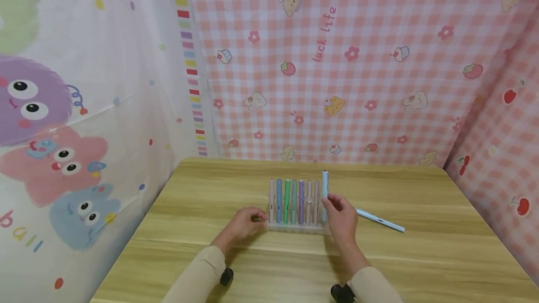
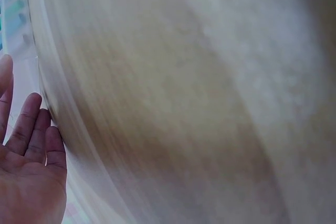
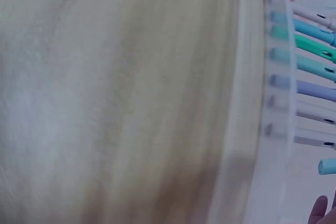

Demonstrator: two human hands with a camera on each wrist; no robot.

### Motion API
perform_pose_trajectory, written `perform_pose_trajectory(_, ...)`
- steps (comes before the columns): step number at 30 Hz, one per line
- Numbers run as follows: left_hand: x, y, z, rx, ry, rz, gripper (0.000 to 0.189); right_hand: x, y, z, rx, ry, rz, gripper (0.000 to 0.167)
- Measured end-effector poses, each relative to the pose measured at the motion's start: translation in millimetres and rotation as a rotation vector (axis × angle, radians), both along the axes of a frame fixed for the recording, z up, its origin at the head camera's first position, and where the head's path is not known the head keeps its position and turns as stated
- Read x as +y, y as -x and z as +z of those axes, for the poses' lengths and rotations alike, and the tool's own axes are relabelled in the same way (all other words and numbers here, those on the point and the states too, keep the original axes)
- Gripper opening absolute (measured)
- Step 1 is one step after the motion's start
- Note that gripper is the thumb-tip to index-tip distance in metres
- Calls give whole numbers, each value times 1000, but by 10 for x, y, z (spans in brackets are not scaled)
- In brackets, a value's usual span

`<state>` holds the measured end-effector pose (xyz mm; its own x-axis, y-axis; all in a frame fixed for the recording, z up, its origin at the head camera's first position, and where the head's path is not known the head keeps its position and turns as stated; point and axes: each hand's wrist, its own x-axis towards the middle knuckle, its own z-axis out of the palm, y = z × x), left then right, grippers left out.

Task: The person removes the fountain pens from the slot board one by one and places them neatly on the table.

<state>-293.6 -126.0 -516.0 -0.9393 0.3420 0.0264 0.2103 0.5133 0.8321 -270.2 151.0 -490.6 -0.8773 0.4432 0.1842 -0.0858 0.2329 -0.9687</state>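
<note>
A clear pen stand holds several upright pens in a row, among them a green pen and a purple pen. My left hand grips the stand's left end with its fingertips. Between thumb and fingers, my right hand pinches an upright light blue pen at the stand's right end. In the right wrist view, the lower end of this held pen hangs apart from the stand's base. Another light blue pen lies on the table, right of my right hand.
The wood-grain table extends around the stand. Behind it hangs a pink checked cloth, and a white cloth with cartoon figures covers the left side. Dark wrist-worn devices show near both sleeves.
</note>
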Motion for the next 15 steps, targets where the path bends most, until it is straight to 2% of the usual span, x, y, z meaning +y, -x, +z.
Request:
perform_pose_trajectory(3, 1, -1, 2, -6, -5, -2, 9, 25, -4, 66, 36, -15, 16, 22)
perform_pose_trajectory(9, -9, -10, -27, -19, -26, -10, 9, 185, -36, 174, 89, -76, 119, 20)
perform_pose_trajectory(15, 0, 2, -24, -14, -33, -11, 9, 450, -47, 270, 91, -168, 137, 18)
